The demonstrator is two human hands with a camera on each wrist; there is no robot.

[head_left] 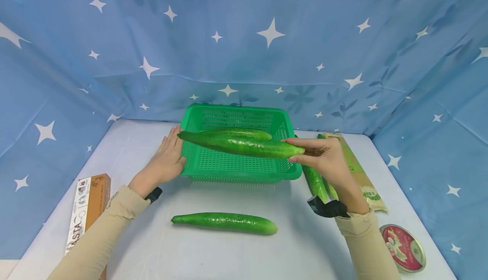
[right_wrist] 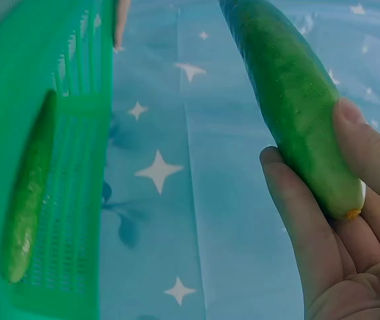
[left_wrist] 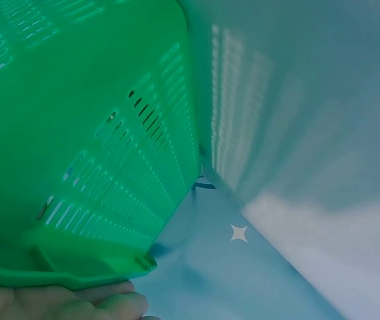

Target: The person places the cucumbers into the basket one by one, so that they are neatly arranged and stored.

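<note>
My right hand (head_left: pixel 324 155) pinches a long green cucumber (head_left: pixel 244 148) near its blunt end, thumb on one side and fingers on the other. The cucumber lies roughly level above the green plastic basket (head_left: pixel 236 177). Another cucumber (right_wrist: pixel 30 200) rests inside the basket, against its far side. My left hand (head_left: pixel 167 159) is at the basket's left end, its fingers extended along the wall. From the left wrist, the left fingers (left_wrist: pixel 110 303) show touching the basket rim. On the table in front of the basket lies one more cucumber (head_left: pixel 225 222).
Right of the basket are further cucumbers (head_left: pixel 315 184), partly hidden by my right hand, beside a green and tan packet (head_left: pixel 356 167). A round red tin (head_left: pixel 403 248) sits at the near right. At left stands a pasta box (head_left: pixel 89 203). A star-patterned blue curtain (head_left: pixel 244 51) encloses the table.
</note>
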